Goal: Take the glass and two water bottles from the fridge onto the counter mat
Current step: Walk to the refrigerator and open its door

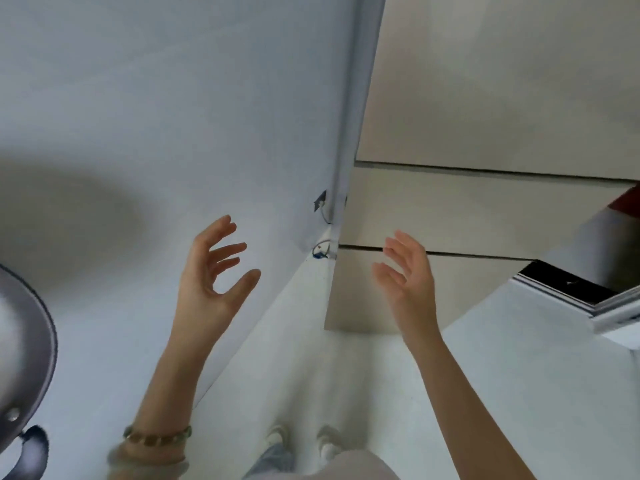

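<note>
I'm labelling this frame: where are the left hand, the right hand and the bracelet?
left hand (204, 282): head view, palm.
right hand (414, 284): head view, middle of hand.
bracelet (157, 436): head view, mid-band.

fridge (207, 116) | white, plain flat front, stood upright | found just beyond the left grip (207, 282) | its tall right edge is seen between left grip and right grip (408, 275)
</note>
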